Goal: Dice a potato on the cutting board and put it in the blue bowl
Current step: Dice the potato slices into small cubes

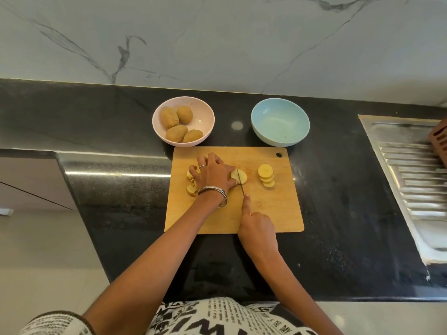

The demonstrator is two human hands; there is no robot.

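Note:
A wooden cutting board (273, 213) lies on the black counter. My left hand (212, 175) presses down on a pale potato piece (243, 176) near the board's middle. My right hand (257, 229) grips a knife (241, 183), index finger along its spine, the blade resting across that piece. A stack of round potato slices (266, 178) lies to the right. Small cut chunks (191, 188) sit by my left hand's left side, partly hidden. The blue bowl (280, 122) stands behind the board at the right, with no potato in it.
A pink bowl (205, 112) holding several whole potatoes (176, 132) stands behind the board at the left. A steel sink drainboard (411, 170) is at the right, with a reddish-brown object (439, 141) on it. The counter's front edge runs near my body.

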